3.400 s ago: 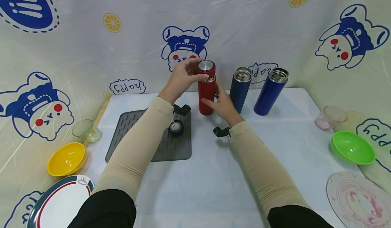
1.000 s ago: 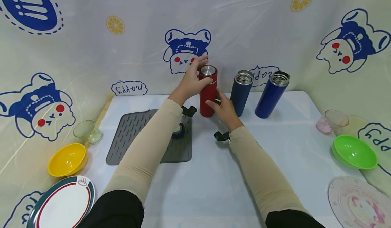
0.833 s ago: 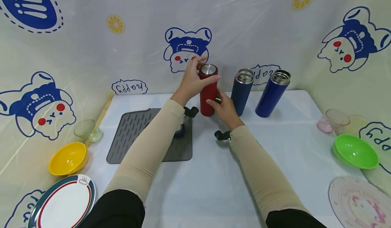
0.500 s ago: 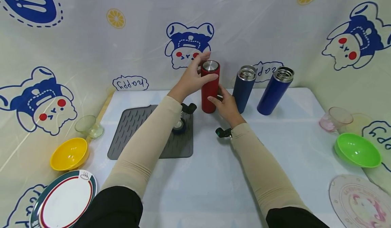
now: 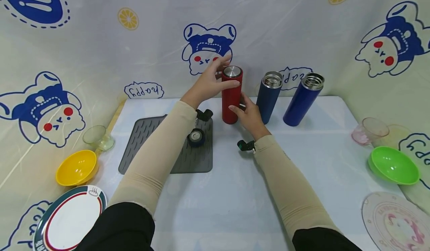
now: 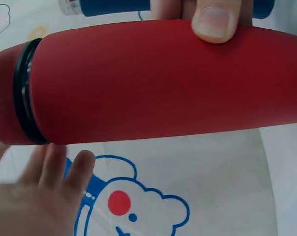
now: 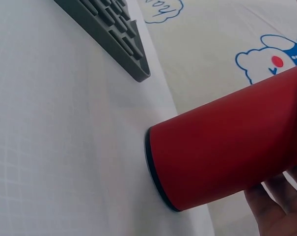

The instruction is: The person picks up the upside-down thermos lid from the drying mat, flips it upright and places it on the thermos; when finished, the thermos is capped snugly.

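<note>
A red thermos [image 5: 230, 103] with a silver-topped lid [image 5: 232, 71] stands upright near the table's back edge. My right hand [image 5: 250, 114] grips its body, thumb in front and fingers behind. My left hand [image 5: 209, 81] is round the lid, its thumb across the front and its fingers at the far side. In the left wrist view a narrow dark ring [image 6: 24, 91] shows between lid and body. The right wrist view shows the thermos's base [image 7: 160, 172] close over the table. Two uncapped flasks, one dark blue [image 5: 267, 99] and one bright blue [image 5: 300, 103], stand to the right.
A grey ridged mat [image 5: 198, 161] bears a dark round lid [image 5: 196, 136], partly behind my left arm. At left are a greenish glass [image 5: 100, 139], a yellow bowl [image 5: 77, 167] and a plate [image 5: 70, 221]. At right are a pink glass [image 5: 369, 131], a green bowl [image 5: 393, 165] and a pink-patterned plate [image 5: 393, 217].
The silver gap seen under the lid at first is gone; the lid sits down against the body. My left hand has shifted and turned round the lid; my right hand keeps its hold.
</note>
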Motion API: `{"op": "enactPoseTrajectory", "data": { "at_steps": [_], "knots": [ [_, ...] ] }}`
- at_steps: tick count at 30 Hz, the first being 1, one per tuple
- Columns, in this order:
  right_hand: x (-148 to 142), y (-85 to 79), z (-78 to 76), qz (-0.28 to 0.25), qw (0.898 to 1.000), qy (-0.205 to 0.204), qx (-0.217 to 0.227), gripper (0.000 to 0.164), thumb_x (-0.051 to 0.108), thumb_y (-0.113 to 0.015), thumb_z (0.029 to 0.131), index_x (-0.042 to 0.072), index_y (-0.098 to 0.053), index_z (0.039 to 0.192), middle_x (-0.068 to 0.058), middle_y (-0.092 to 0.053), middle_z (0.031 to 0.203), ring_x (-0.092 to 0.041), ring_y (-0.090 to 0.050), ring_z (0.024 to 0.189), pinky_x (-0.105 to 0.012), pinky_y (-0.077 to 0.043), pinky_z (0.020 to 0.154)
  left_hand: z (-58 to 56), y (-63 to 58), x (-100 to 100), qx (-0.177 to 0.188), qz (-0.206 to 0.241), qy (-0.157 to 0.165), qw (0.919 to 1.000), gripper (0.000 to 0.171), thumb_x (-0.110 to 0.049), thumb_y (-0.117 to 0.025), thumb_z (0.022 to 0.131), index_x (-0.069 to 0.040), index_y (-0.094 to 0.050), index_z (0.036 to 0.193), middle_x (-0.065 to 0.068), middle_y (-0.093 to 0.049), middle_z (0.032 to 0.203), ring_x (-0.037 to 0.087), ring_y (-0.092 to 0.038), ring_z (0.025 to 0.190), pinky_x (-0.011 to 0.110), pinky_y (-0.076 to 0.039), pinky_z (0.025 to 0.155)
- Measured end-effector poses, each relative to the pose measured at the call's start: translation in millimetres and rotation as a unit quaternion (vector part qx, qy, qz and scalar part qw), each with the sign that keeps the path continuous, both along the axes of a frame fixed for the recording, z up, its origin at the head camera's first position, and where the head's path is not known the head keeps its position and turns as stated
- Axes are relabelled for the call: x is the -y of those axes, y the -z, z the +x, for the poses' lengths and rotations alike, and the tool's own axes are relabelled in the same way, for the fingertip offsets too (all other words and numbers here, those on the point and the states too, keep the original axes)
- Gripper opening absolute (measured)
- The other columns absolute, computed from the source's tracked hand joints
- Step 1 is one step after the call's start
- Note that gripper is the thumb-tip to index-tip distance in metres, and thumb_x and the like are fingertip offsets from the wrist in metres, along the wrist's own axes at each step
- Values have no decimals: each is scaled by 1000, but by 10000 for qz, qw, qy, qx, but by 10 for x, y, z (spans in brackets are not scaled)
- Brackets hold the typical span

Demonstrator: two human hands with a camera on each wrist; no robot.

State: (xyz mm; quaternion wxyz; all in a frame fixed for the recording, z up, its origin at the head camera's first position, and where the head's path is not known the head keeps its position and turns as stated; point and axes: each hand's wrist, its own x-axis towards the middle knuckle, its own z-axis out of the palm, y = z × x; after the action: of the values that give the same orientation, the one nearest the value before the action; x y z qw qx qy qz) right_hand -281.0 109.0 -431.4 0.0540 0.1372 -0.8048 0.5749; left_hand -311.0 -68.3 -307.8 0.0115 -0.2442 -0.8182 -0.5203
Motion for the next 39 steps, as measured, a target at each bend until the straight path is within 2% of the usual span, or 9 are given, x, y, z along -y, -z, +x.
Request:
{"op": "enactPoseTrajectory", "data": {
  "at_steps": [4, 10, 14, 17, 23, 25, 30, 35, 39],
  "knots": [
    [-7, 3, -7, -14, 10000, -12, -55, 68, 42, -64, 85, 32, -33, 145, 5, -51, 132, -8, -46, 118, -39, -38, 98, 7, -1, -7, -20, -26, -309, 9995, 82, -39, -81, 72, -23, -40, 142, -1, -48, 129, 12, -46, 113, 29, -42, 93],
    [-18, 8, -11, -23, 10000, -8, 3, 68, 41, -65, 85, 33, -32, 145, 6, -50, 133, -7, -45, 119, -35, -39, 98, 10, -15, 28, -2, 120, 242, 9996, 76, -26, -73, 83, -26, -32, 147, -4, -43, 139, 9, -42, 122, 28, -35, 100],
    [-39, 5, -21, -3, 10000, 16, 22, 69, 42, -64, 85, 33, -32, 145, 6, -49, 133, -7, -45, 120, -36, -38, 98, -49, 43, -29, -113, -155, -92, 9998, 86, -44, -77, 75, -30, -31, 147, -5, -41, 137, 10, -41, 120, 34, -38, 98],
    [-29, 2, -23, 8, 10000, 22, -2, 70, 42, -65, 84, 32, -32, 145, 5, -50, 133, -7, -45, 120, -36, -38, 98, -58, 53, -49, -153, -52, -362, 9992, 88, -46, -81, 70, -29, -36, 144, -2, -48, 128, 11, -46, 111, 33, -43, 93],
    [9, 7, -17, 24, 10000, -62, 11, 70, 40, -65, 85, 30, -31, 146, 5, -49, 134, -7, -45, 120, -33, -38, 98, -32, 45, -2, -72, 310, -79, 9995, 80, -26, -78, 78, -33, -33, 144, -3, -48, 134, 10, -46, 118, 30, -36, 100],
    [11, 8, -15, 31, 10000, -23, 20, 70, 41, -65, 85, 30, -31, 145, 6, -49, 133, -7, -45, 119, -33, -38, 98, -26, 52, -8, -80, 246, -60, 9996, 81, -30, -77, 78, -31, -31, 145, -2, -44, 137, 11, -43, 121, 34, -35, 101],
    [12, 9, -12, 42, 10000, -9, 48, 72, 43, -64, 84, 30, -30, 146, 5, -49, 133, -8, -45, 120, -35, -38, 99, -20, 85, -24, -94, 219, -520, 9984, 84, -42, -81, 71, -28, -37, 141, -3, -50, 128, 11, -47, 113, 35, -41, 96],
    [14, 22, -6, 37, 10000, -64, 65, 70, 43, -64, 85, 31, -31, 146, 6, -49, 134, -9, -44, 120, -35, -38, 99, -2, 95, -12, -83, 288, -249, 9992, 79, -29, -76, 79, -31, -32, 144, -7, -47, 135, 6, -41, 122, 31, -31, 103],
    [6, 26, -8, 8, 10000, -19, -37, 68, 41, -64, 86, 32, -32, 145, 6, -49, 133, -9, -45, 119, -34, -38, 99, -8, 114, -49, -280, 24, -396, 9988, 86, -43, -77, 75, -29, -30, 146, -4, -42, 137, 7, -38, 123, 33, -33, 102]
  ]
}}
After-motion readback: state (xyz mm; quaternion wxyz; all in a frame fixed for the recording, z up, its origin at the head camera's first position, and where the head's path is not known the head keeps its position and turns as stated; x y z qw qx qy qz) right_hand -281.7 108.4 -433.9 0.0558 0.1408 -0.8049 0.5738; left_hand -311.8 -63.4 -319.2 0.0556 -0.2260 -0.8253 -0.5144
